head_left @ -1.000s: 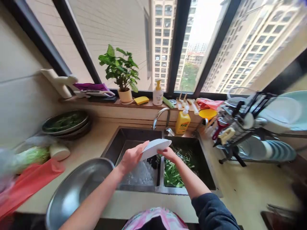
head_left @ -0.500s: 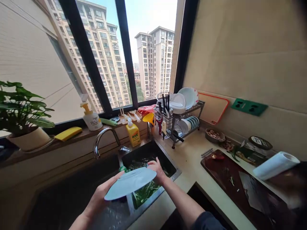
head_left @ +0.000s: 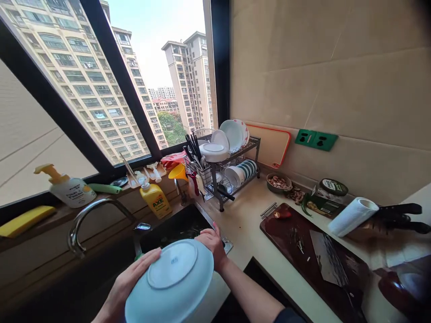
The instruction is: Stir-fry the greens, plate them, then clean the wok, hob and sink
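A white plate (head_left: 175,282) is tilted up in front of me, its underside with the raised foot ring facing the camera. My left hand (head_left: 131,278) grips its left rim, fingers laid along the edge. On the upper right rim, my right hand (head_left: 213,244) is closed round the plate, with the thumb side uppermost. Behind the plate lies the dark sink (head_left: 178,224), mostly covered by it. A chrome faucet (head_left: 90,208) arches over the sink at the left.
A two-tier dish rack (head_left: 235,157) with plates and bowls stands at the window corner. Right of it lie a brown cutting board (head_left: 286,237) with a cleaver (head_left: 326,258), a paper towel roll (head_left: 353,216) and a bowl (head_left: 279,182). A yellow soap bottle (head_left: 155,200) stands behind the sink.
The plate has tipped from nearly edge-on so that its underside faces me, both hands still on it. The view has turned to the right; the greens in the sink are now largely hidden.
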A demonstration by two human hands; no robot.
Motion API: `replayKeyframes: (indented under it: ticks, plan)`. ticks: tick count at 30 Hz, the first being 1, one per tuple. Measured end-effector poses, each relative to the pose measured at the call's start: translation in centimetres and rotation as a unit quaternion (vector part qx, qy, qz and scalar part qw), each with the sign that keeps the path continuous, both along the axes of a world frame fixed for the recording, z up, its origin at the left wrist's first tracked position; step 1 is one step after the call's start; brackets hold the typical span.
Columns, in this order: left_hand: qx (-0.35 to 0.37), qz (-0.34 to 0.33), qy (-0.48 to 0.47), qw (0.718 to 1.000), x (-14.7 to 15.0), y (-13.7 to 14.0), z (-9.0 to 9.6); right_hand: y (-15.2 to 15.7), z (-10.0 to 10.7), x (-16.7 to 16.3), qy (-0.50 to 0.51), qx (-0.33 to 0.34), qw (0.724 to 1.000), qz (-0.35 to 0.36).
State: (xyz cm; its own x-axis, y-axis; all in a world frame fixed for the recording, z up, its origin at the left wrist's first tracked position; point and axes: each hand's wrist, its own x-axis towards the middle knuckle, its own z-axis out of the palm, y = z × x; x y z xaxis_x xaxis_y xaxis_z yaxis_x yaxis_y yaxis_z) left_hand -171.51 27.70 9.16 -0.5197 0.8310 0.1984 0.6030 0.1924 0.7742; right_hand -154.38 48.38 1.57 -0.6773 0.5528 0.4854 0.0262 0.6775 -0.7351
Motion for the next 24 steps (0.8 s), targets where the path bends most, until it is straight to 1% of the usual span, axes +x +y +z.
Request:
replayKeyframes:
  ticks: [3,6,9,13,17,20,24]
  plan:
    - [-0.025,0.020,-0.072,0.997,0.5,1.0,-0.2,1.3,0.0,0.5,-0.018,-0.006,1.000,0.014]
    - [-0.046,0.037,-0.086,0.995,0.8,2.1,-0.7,2.5,-0.2,1.2,0.018,-0.004,1.000,0.013]
    - [-0.014,0.051,-0.078,0.996,1.8,3.3,-1.5,3.5,-0.5,1.9,-0.003,-0.021,0.999,0.027]
    - [0.029,0.083,-0.015,0.996,3.4,4.2,-2.5,4.7,-1.0,2.6,-0.002,-0.010,0.999,0.031]
    - [0.003,0.075,-0.019,0.997,4.2,4.2,-3.7,5.3,-1.8,2.8,-0.067,-0.052,0.995,0.045]
    - [0.006,0.092,-0.001,0.996,4.7,3.8,-4.8,5.2,-2.4,3.2,-0.049,-0.044,0.996,0.061]
    - [-0.025,0.079,-0.014,0.996,5.2,3.0,-5.8,5.0,-2.9,3.7,-0.065,-0.053,0.995,0.062]
